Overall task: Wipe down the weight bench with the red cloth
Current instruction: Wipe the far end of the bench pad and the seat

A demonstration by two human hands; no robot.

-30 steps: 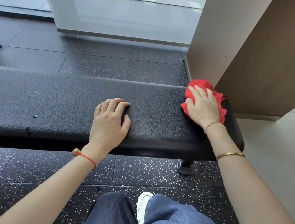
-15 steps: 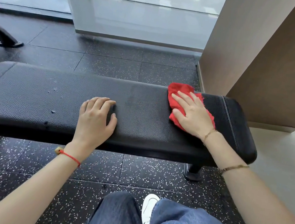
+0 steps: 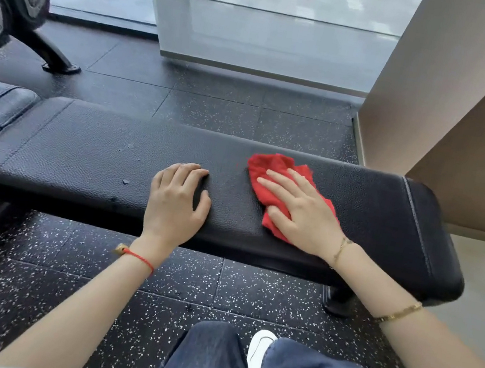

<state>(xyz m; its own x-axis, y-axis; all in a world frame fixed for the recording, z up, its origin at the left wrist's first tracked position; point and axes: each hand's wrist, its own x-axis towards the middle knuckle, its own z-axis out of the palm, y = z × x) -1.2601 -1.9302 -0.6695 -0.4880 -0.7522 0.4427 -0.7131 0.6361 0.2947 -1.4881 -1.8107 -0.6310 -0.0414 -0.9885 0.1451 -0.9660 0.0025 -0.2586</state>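
Bench (image 3: 85,154) – one red cloth (image 3: 272,172), two hands – right hand (image 3: 303,216) pressing it.

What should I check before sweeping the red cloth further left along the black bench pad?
1. Crumpled red cloth flat on the black textured bench pad: ok.
2. Right hand pressing the cloth with straight fingers: ok.
3. Left hand lies on the pad in the cloth's leftward path: not ok.
4. Small pale specks sit on the pad left of the hands: not ok.
5. Cloth dampness: cannot tell.
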